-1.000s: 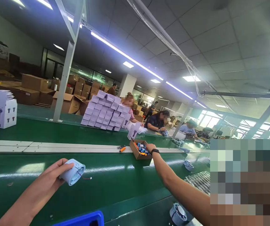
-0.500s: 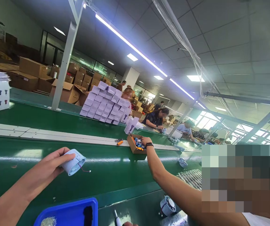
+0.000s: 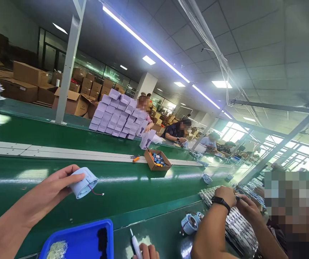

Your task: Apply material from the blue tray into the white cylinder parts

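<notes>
One co-worker's hand [image 3: 226, 195] has quit the central carton [image 3: 150, 164] of blue parts [image 3: 159, 158]; your left hand's [image 3: 62, 182] fingers pinch a shell [image 3: 82, 187], your right hand's [image 3: 148, 251] a tool [image 3: 134, 241]; the lower-left tray [image 3: 83, 241] holds bits [image 3: 57, 249].

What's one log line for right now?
left hand: holding light-blue part | right hand: at white tool | blue tray: left of tool

I read the pale-blue housing [image 3: 82, 184] as smooth plastic, satin rather than shiny. To me the green counter [image 3: 133, 194] looks slick and glossy, throwing back streaks of light. I see smooth plastic on the blue tray [image 3: 86, 241] and white tool [image 3: 135, 243], matt brown cardboard on the open box [image 3: 154, 166], smooth paperboard on the stacked cartons [image 3: 114, 115].
</notes>
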The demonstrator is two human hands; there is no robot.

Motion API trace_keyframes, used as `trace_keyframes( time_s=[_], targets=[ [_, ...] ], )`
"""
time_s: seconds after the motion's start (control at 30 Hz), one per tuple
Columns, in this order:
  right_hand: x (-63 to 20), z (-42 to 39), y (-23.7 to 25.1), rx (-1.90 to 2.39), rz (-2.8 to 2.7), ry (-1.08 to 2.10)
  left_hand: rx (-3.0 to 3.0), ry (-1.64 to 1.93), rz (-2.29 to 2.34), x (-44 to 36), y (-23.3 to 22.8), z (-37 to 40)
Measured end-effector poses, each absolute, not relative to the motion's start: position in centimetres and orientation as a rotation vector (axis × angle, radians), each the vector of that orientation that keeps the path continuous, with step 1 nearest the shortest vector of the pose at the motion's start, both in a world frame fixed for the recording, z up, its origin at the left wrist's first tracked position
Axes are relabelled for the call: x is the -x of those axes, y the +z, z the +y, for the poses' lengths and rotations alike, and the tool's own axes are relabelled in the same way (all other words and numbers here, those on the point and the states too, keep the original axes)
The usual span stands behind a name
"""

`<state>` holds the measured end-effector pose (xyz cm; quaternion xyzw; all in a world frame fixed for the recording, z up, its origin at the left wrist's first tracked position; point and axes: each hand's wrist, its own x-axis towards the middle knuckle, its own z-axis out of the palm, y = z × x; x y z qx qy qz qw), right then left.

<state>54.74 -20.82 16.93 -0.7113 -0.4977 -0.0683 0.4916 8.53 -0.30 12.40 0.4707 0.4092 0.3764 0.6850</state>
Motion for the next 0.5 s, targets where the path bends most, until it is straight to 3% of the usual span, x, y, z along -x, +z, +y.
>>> trace_keyframes(
  time_s=[0.2,0.5],
  targets=[
    [-55.4,-22.2,18.1,1.562,-1.077,-0.157,-0.983,0.938,0.914,-9.2,13.4,-1.1],
    [-38.0,-17.5,11.4,1.392,-1.131,-0.081,-0.937,0.920,0.883,-10.4,13.3,-1.7]
  ],
)
